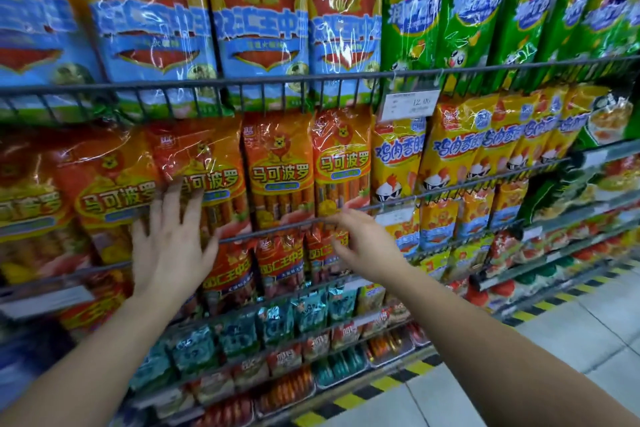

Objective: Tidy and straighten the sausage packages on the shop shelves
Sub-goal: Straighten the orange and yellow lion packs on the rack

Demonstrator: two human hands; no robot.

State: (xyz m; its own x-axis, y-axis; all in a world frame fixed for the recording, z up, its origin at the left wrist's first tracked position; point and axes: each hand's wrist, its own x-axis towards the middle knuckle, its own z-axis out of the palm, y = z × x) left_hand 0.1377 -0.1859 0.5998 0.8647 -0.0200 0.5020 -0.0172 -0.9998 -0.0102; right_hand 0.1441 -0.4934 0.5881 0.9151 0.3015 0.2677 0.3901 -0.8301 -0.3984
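Orange-red sausage packages stand in a row on the middle shelf. My left hand (173, 236) lies flat with fingers straight against one of these packages (204, 180), which leans to the left. My right hand (363, 239) reaches to the wire rail (277, 230) just below two upright orange packages (341, 163); its fingers are curled at the rail, and whether they hold anything is unclear. Smaller red packages (280, 260) stand on the shelf beneath, behind my right hand.
Blue-and-yellow packages (259, 28) and green packages (467, 10) fill the top shelf behind a wire rail. Yellow packages (450, 149) sit to the right under a price tag (410, 105). Lower shelves hold small packs. A striped floor line (398, 381) edges the tiled aisle.
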